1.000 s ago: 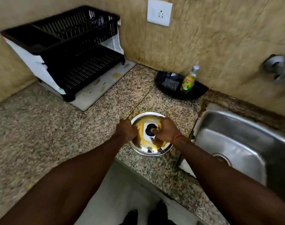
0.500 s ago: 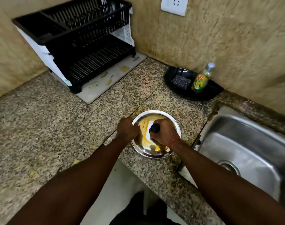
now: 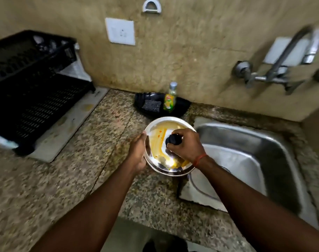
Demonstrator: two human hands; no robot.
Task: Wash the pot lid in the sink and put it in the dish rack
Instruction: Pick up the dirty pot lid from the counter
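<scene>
Fingers [image 3: 175, 132] gripping knob, pot lid [image 3: 159, 140] knob-up

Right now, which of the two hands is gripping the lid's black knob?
The right hand, the one with the orange wrist thread, closes over the black knob. The left hand only holds the pot lid by its rim.

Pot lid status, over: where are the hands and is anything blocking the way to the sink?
Right hand grips knob; left hand holds rim. Pot lid stained yellow, at the sink edge. Basin looks clear.
</scene>
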